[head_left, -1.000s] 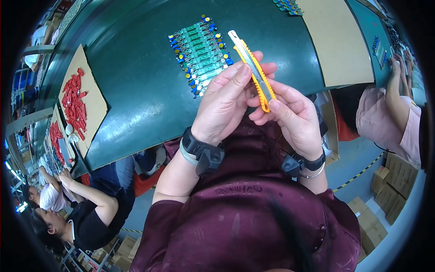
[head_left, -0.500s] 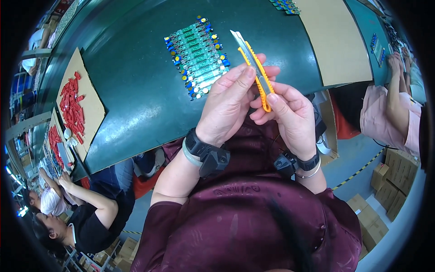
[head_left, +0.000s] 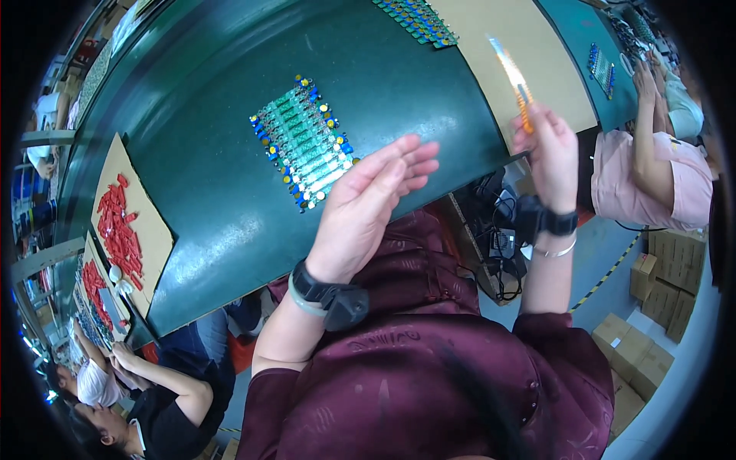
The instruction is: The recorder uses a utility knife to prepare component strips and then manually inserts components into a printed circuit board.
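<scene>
Now the right hand (head_left: 550,157) holds a knife (head_left: 512,80), an orange-and-yellow utility cutter, its fingers wrapped round the lower end of the handle. The knife is raised above the right part of the green table (head_left: 230,199), over a tan mat (head_left: 506,54). Its long axis runs from near right to far left, and the blade end points up and away toward the far left; the blade is blurred, so I cannot tell how far it is out.

The left hand (head_left: 368,207) is empty and open, fingers straight and close together, palm turned toward the right hand, well apart from the knife. Just left of its fingertips, on the table, lies a flat batch of green boards (head_left: 303,142) in a neat row with small yellow and blue parts along both edges.

Containers are few: at the far left a cardboard sheet (head_left: 126,222) serves as a tray and carries a loose heap of red parts (head_left: 119,230). Brown boxes (head_left: 667,287) are stacked on the floor at the right, shut
</scene>
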Motion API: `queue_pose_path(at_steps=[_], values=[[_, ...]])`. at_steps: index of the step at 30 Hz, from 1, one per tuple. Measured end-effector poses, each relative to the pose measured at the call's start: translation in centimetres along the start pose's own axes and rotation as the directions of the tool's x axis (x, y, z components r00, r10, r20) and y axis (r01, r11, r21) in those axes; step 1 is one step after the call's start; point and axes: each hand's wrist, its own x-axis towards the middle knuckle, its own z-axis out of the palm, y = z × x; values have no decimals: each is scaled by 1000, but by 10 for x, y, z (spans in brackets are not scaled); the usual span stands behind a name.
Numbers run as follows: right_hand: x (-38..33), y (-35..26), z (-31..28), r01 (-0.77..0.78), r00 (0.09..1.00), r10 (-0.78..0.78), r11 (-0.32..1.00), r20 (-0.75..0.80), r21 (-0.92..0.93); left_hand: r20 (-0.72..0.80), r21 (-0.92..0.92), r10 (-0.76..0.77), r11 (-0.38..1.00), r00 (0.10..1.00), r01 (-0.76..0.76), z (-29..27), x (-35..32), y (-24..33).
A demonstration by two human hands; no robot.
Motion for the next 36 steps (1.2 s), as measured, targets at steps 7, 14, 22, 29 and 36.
queue_pose_path(at_steps=[7,14,22,29,36], values=[[97,22,-94,-81,996,81,996,-25,-21,-53,19,-33,999,998,34,-35,-40,16],[134,30,-122,-196,980,194,979,36,53,-180,-43,-25,999,983,17,-62,-69,20],[134,16,-111,-287,958,287,958,18,8,-228,-29,2,1000,974,-9,-69,-75,25],[135,30,-119,-225,974,226,972,-3,-69,-236,-33,-1,999,972,-7,-70,-73,22],[135,37,-114,-216,976,214,975,-47,-48,-257,-28,-7,1000,966,0,-72,-75,18]])
